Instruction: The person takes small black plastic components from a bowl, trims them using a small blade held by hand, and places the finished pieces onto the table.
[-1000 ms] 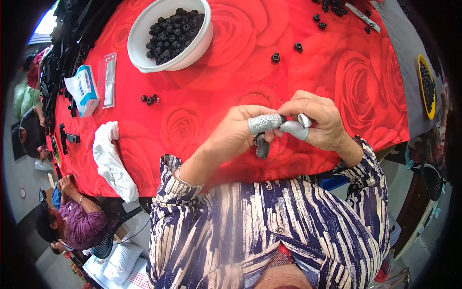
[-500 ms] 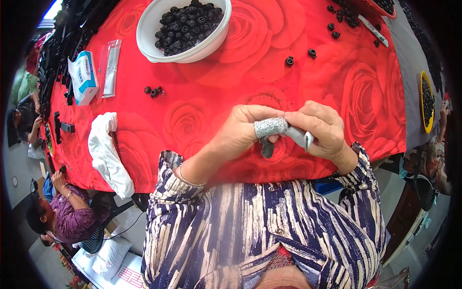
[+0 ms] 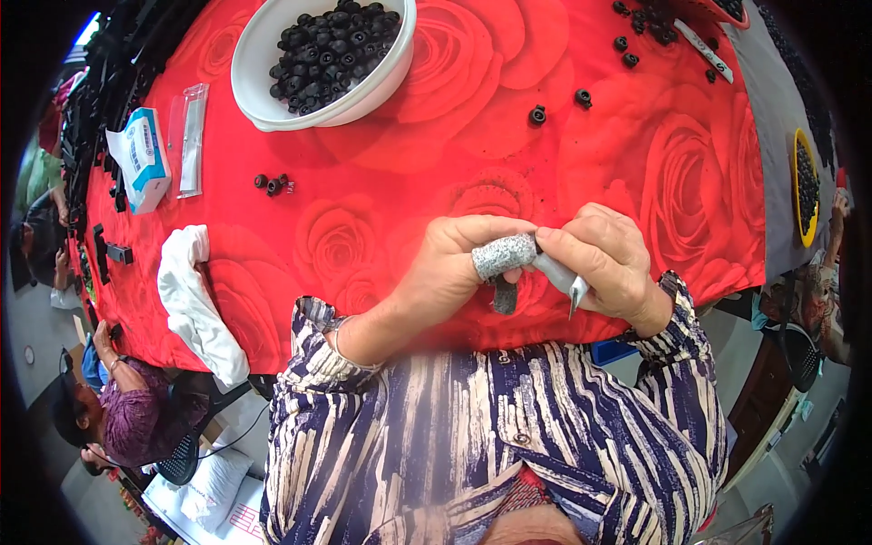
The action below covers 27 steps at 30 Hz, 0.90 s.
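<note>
Over the red rose-printed tablecloth (image 3: 400, 195), my two hands meet at the fingertips. My left hand (image 3: 445, 268) is closed, with a speckled grey knit sleeve (image 3: 504, 257) round a finger and a darker grey strip (image 3: 505, 298) hanging below it. A tiny dark thing shows where the fingertips pinch together, mostly hidden. My right hand (image 3: 607, 259) is closed round a small pointed metal tool (image 3: 576, 292) with a pale grey covering, its tip sticking out below the fingers. Loose black plastic pieces (image 3: 538, 115) lie on the cloth beyond my hands.
A white bowl (image 3: 247, 86) of black pieces stands at the back. On the left are a tissue box (image 3: 147, 163), a clear plastic sleeve (image 3: 192, 141), black parts (image 3: 118, 254) and a white cloth (image 3: 195, 304). A marker-like stick (image 3: 703, 51) lies far right. Other people sit on both sides.
The whole view has shifted a little, so the bowl and left-side things appear farther left and lower. Both hands keep their pinch, and the tool's tip now points more steeply down.
</note>
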Tool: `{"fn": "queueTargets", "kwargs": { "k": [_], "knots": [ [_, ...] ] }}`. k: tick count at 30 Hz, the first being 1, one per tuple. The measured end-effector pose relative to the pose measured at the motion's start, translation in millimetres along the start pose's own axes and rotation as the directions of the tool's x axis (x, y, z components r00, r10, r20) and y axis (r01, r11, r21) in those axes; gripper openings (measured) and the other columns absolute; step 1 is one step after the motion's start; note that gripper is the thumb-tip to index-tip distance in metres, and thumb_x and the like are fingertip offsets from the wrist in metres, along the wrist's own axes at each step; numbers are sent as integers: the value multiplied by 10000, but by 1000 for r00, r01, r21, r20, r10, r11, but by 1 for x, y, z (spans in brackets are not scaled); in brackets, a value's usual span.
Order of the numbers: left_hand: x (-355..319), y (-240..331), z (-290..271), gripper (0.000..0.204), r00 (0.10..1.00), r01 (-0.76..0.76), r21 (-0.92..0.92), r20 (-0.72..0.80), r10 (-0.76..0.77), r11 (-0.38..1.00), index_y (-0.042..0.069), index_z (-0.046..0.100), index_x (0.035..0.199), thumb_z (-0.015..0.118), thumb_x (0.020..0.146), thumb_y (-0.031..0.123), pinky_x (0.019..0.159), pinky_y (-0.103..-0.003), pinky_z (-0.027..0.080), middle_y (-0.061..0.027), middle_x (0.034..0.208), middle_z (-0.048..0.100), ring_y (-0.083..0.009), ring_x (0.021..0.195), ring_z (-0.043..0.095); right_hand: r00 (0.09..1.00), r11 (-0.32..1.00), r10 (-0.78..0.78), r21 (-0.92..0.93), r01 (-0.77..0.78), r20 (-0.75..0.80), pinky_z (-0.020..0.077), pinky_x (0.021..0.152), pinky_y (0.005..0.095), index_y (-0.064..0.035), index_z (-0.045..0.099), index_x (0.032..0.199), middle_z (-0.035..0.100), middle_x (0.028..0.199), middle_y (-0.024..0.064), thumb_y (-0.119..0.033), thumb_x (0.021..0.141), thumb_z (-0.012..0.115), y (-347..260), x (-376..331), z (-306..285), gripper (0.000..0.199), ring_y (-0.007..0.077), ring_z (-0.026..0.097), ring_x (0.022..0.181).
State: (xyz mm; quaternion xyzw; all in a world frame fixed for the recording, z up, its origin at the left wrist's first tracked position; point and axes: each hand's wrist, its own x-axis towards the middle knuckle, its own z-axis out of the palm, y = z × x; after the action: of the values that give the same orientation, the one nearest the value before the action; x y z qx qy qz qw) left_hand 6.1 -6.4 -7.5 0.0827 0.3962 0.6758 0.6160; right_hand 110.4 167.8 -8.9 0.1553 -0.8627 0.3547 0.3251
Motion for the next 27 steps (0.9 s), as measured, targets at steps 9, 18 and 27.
{"fn": "queueTargets", "kwargs": {
  "k": [9,18,27],
  "knots": [
    [0,-3,2,226,995,-80,-10,-63,80,997,-3,643,1109,612,905,90,635,-206,479,-27,869,637,-68,748,582,863,770,428,391,-504,270,390,559,276,23,529,1143,512,829,87,-66,773,667,6,-3,-19,404,156,499,644],
    [1,-3,3,228,991,-118,68,-55,122,991,-14,632,1115,612,901,64,676,-211,468,-23,897,611,-75,773,574,799,760,497,276,-589,338,404,638,273,17,569,1109,529,858,89,-24,863,575,-1,3,-18,250,164,509,722],
    [2,-5,3,239,988,-122,138,-72,133,983,-19,628,1118,623,893,60,687,-213,465,-18,896,596,-73,781,569,845,831,450,212,-515,287,455,599,321,17,575,1043,563,803,109,-27,798,649,1,4,-15,259,230,564,683]
  ]
}}
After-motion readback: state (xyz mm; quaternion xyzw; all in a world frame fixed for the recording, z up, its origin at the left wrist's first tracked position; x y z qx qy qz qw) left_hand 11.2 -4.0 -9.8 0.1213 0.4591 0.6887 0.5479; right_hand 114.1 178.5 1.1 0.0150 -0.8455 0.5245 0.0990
